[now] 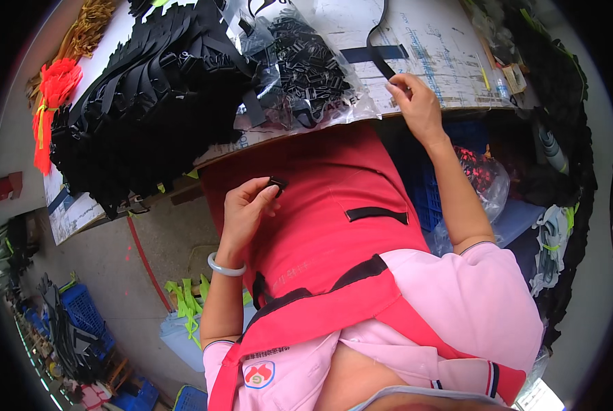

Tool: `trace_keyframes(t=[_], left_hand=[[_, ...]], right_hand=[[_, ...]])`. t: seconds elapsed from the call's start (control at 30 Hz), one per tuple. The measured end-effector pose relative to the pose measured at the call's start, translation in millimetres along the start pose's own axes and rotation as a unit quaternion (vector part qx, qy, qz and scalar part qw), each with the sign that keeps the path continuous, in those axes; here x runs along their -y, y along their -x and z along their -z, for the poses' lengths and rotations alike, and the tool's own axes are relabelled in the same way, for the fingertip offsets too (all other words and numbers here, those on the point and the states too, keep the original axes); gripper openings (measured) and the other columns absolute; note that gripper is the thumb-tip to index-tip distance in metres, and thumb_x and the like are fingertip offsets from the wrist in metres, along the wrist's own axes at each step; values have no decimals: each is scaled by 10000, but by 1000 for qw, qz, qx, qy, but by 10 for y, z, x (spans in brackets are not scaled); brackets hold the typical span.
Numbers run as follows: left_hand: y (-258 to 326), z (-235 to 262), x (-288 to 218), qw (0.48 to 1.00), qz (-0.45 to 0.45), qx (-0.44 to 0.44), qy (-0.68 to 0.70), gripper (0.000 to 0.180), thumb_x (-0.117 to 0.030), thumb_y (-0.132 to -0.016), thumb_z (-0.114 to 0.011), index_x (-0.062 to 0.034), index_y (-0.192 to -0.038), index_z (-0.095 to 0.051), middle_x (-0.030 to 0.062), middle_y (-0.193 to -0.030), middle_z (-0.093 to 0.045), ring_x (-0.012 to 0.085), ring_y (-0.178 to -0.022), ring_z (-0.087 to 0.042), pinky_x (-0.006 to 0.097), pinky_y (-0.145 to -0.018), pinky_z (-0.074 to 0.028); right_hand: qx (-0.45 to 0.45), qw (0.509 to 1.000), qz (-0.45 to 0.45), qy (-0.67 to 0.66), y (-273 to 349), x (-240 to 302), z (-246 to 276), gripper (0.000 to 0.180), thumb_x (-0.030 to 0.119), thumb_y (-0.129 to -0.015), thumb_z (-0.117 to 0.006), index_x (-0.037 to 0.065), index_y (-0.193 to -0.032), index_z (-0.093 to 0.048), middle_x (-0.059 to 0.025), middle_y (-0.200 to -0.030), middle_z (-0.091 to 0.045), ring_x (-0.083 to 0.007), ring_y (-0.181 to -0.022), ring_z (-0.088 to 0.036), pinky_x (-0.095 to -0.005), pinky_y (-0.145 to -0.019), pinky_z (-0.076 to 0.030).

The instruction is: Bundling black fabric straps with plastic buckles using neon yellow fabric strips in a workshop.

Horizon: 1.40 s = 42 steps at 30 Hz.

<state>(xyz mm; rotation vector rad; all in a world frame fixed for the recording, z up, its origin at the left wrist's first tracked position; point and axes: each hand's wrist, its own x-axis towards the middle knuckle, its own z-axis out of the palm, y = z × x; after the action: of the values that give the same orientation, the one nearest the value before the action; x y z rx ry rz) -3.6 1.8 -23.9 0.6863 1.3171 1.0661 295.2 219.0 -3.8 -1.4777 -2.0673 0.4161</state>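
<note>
Wears a red apron [292, 164] over a pink shirt [457, 294], plus a pale bracelet [225, 266] above the left hand [247, 209]. Holds that hand in front of the apron, short of the worktop edge, with thumb and forefinger pinched on a small black piece [277, 183] and the other fingers loosely curled. Too small and too covered by the fingertips to tell its kind. Stretches the right hand [421, 109] out over the front of the worktop [430, 31], with thumb and fingertips closed on the near end of a black strap [382, 63], curving away above or across the worktop and out past the top of the view. Cannot tell whether lying flat or lifted along its length.

Has, below the worktop by the right forearm, a blue crate [424, 202] and a clear bag [493, 188] with red and black contents. On the worktop, left of the black strap, a clear plastic bag [362, 103] full of black buckles [310, 68]; beside it, farther left, a large heap of black straps [149, 82], drooping over the front edge. Past the heap, a red bundle [61, 85] bound in yellow and a golden-brown bundle [92, 31].
</note>
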Motion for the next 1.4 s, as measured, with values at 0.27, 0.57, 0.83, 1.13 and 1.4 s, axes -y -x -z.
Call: trace_keyframes(t=[0.27, 0.57, 0.83, 1.13, 1.4], left_hand=[[-234, -355, 37, 993, -98, 56, 23, 172, -68, -875, -656, 30, -1014, -682, 63, -1059, -640, 80, -790, -600, 209, -674, -491], [-364, -687, -132, 984, -180, 10, -14, 158, -33, -870, -642, 33, -1007, -684, 31, -913, -632, 91, -788, -579, 220, -693, -475], [36, -63, 193, 936, -139, 42, -320, 149, -17, -810, -649, 35, -948, -672, 140, -828, -627, 261, -736, -613, 317, -665, -475], [128, 120, -72, 974, -168, -141, -55, 179, -77, -859, -667, 29, -1003, -687, 29, -880, -602, 106, -759, -586, 234, -663, -460], [74, -131, -168, 959, -251, -133, -3, 213, -43, -907, -608, 30, -1103, -650, 23, -893, -581, 82, -744, -577, 204, -657, -468]], right_hand=[[166, 966, -166, -106, -43, -552, 42, 226, 249, -848, -694, 34, -899, -647, -22, -704, -608, -146, -622, -592, -268, -604, -473], [278, 728, -218, -588, 932, 786, -551, 280, 214, -934, -611, 64, -1163, -556, 32, -804, -557, -23, -603, -483, -160, -521, -396], [244, 765, -165, -574, 173, 794, -199, 246, 244, -951, -581, 22, -1024, -658, -2, -770, -610, -17, -530, -436, -161, -461, -347], [335, 800, -107, -487, 143, 1207, 14, 208, 258, -971, -546, 62, -1026, -591, -19, -662, -612, -8, -401, -376, -154, -388, -279], [467, 705, -183, -501, 719, 1546, -547, 187, 227, -980, -518, 47, -942, -550, -55, -639, -620, -41, -379, -462, -164, -347, -312]])
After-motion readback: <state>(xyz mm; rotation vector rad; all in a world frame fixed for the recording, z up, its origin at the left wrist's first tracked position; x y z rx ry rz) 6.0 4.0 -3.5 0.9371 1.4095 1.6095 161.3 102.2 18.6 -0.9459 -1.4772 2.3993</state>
